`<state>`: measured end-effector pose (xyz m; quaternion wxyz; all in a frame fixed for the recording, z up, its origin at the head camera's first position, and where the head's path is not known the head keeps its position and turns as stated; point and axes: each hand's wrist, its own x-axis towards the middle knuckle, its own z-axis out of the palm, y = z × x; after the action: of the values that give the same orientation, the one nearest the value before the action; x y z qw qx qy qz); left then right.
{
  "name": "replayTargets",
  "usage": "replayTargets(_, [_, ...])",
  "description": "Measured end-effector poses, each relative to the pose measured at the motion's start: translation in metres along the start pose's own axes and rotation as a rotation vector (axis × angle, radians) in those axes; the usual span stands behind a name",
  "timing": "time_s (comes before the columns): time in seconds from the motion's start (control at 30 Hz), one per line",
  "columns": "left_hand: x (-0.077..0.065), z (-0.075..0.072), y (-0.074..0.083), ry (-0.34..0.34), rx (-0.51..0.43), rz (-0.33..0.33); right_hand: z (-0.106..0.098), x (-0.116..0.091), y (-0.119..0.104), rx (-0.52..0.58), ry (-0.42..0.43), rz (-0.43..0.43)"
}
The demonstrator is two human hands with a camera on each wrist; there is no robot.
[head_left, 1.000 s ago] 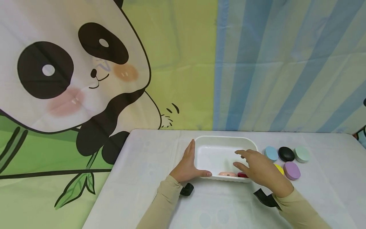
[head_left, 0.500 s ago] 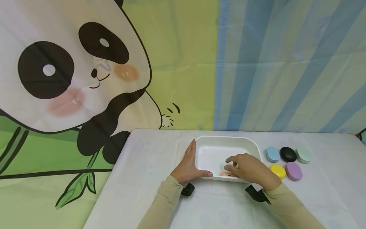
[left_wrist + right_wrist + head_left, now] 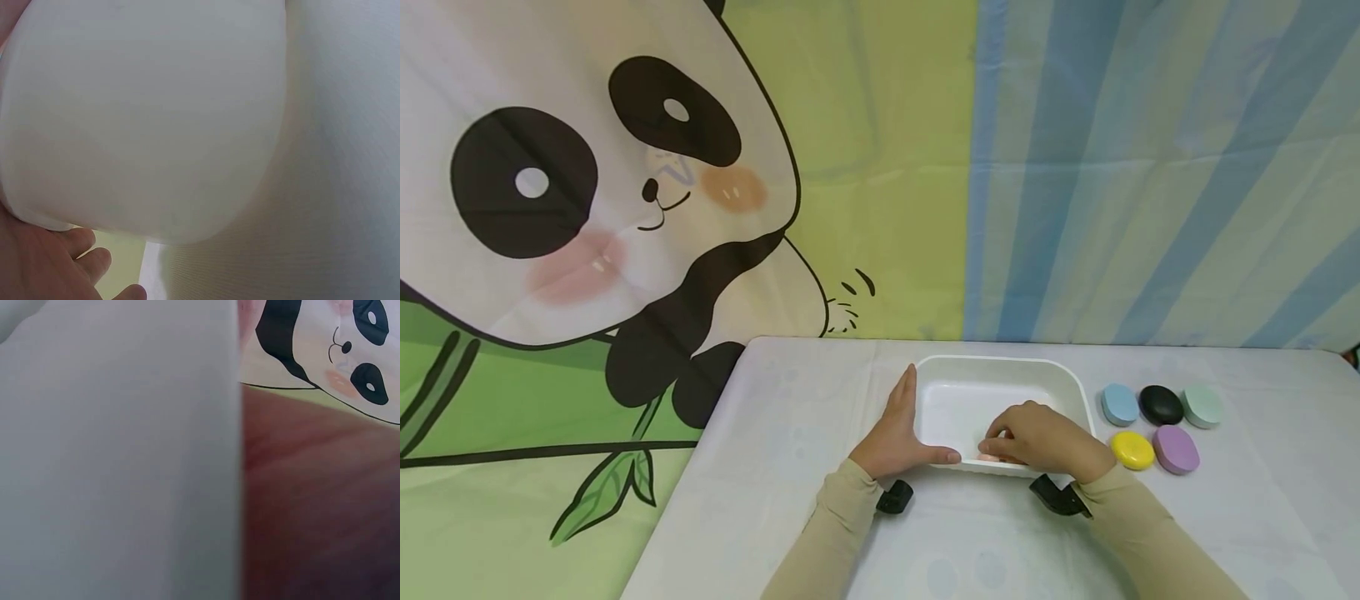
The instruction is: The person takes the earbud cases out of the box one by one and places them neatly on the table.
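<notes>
A white rectangular tray [image 3: 962,404] stands on the table. My left hand [image 3: 889,437] rests on its left front corner, thumb along the front rim and straight fingers along the left side. The left wrist view shows the tray's outer wall [image 3: 150,125] close up, with fingertips at its edge. Inside the tray, my right hand [image 3: 1052,437] has its fingers curled down and pinches a small peach-coloured rounded piece [image 3: 987,457] near the front wall. Most of that piece is hidden by the fingers. In the right wrist view, the tray wall [image 3: 119,456] and blurred skin fill most of the picture.
Right of the tray lie several rounded pieces: light blue [image 3: 1120,405], black [image 3: 1161,406], mint green [image 3: 1202,407], yellow [image 3: 1132,451] and purple [image 3: 1176,450]. A white cloth covers the table [image 3: 970,542]. Behind it hangs a panda-printed curtain [image 3: 887,167].
My right hand has moved left and down inside the tray, its fingers closing on the peach piece. The red piece beside it is now hidden behind the hand. My left hand has stayed in place.
</notes>
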<state>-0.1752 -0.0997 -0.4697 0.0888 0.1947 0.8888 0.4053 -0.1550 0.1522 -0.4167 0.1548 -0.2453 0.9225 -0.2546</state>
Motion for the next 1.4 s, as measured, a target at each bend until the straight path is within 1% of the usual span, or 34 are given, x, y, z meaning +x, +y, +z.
replayTargets(0.23, [-0.001, -0.001, 0.002, -0.004, -0.005, -0.003, 0.004, 0.004, 0.001, 0.051, -0.019, -0.103])
replayTargets(0.4, [-0.001, -0.001, 0.002, -0.009, 0.001, -0.004, 0.005, 0.006, 0.004, 0.07, -0.041, -0.151])
replayTargets(0.53, [-0.001, -0.001, 0.003, -0.013, -0.003, -0.005, 0.004, 0.007, 0.007, 0.083, -0.038, -0.178])
replayTargets(0.67, [-0.001, -0.002, 0.003, -0.017, -0.008, -0.007, 0.002, 0.007, 0.008, 0.058, 0.008, -0.182])
replayTargets(0.73, [-0.001, -0.002, 0.003, -0.016, -0.009, -0.005, 0.002, 0.007, 0.009, 0.036, 0.046, -0.187])
replayTargets(0.9, [-0.001, -0.003, 0.004, -0.017, -0.014, -0.007, 0.003, 0.008, 0.012, 0.044, 0.15, -0.185])
replayTargets(0.97, [-0.001, -0.003, 0.005, -0.018, -0.015, -0.006, 0.003, 0.009, 0.013, 0.057, 0.184, -0.173])
replayTargets(1.1, [0.0, -0.003, 0.005, -0.019, -0.019, -0.002, 0.006, 0.011, 0.015, 0.043, 0.23, -0.137])
replayTargets(1.2, [0.0, -0.003, 0.004, -0.02, -0.02, -0.003, 0.008, 0.011, 0.016, 0.004, 0.255, -0.109])
replayTargets(1.4, [-0.001, -0.003, 0.004, -0.012, -0.012, 0.005, 0.01, 0.006, 0.016, -0.119, 0.3, -0.085])
